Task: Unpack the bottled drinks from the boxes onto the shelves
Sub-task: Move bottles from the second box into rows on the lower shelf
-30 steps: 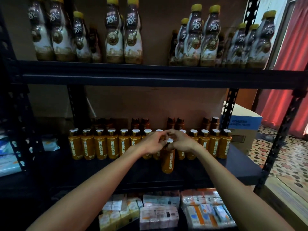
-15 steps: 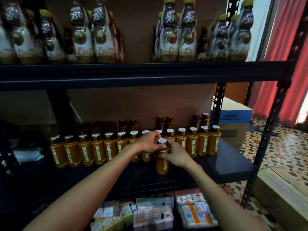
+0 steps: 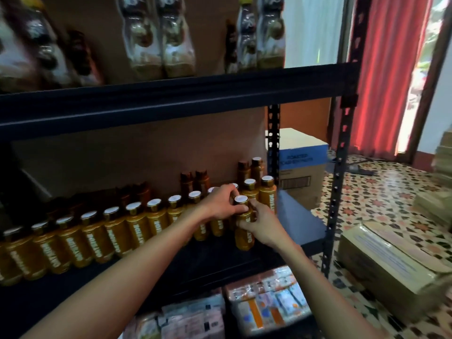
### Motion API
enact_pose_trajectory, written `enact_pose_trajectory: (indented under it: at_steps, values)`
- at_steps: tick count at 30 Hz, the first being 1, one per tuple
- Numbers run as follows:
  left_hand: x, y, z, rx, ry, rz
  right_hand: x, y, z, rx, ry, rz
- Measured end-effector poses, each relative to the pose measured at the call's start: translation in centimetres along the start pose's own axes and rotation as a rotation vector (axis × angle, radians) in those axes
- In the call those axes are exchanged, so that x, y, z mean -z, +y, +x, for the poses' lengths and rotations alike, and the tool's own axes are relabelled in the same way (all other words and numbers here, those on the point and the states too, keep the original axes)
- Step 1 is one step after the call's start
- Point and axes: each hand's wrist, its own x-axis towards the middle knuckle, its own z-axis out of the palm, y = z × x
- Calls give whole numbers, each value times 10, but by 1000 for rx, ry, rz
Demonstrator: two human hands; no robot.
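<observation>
Both hands are on one orange Oatside bottle (image 3: 244,237), which sits on the middle shelf (image 3: 302,223) (or just off it, hard to tell), right in front of the row of matching bottles (image 3: 137,221), toward its right end. The left hand (image 3: 220,205) has its fingers curled round the neck just under the white cap. The right hand (image 3: 260,225) is wrapped round the body lower down. So both grips are closed on the same bottle, nothing loose.

My take on doing this bit well: I can't spot a gap in that row, so I'd start a second line in front instead of forcing it in. Keep it upright, ease it back till it touches the row, label facing out like the rest, and release the neck last so the neighbours don't go down like dominoes
</observation>
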Motion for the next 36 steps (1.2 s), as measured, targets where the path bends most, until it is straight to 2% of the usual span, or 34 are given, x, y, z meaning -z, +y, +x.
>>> enact_pose_trajectory:
  at_steps: [4,14,17,22,25,36]
  values:
    - [-22,34,25,-48,7,3,37,22,-3,-13,61,3]
    - [-72,77,71,-146,88,-34,102,60,3,-82,86,-18]
    - [-68,82,78,-194,71,104,108,67,6,-85,112,-27]
    - [-44,79,87,-220,251,226,107,69,13,-113,149,0]
    - [-45,71,92,-188,188,326,106,70,20,-128,169,9]
    - [-47,66,100,-205,218,247,96,81,52,-119,276,16]
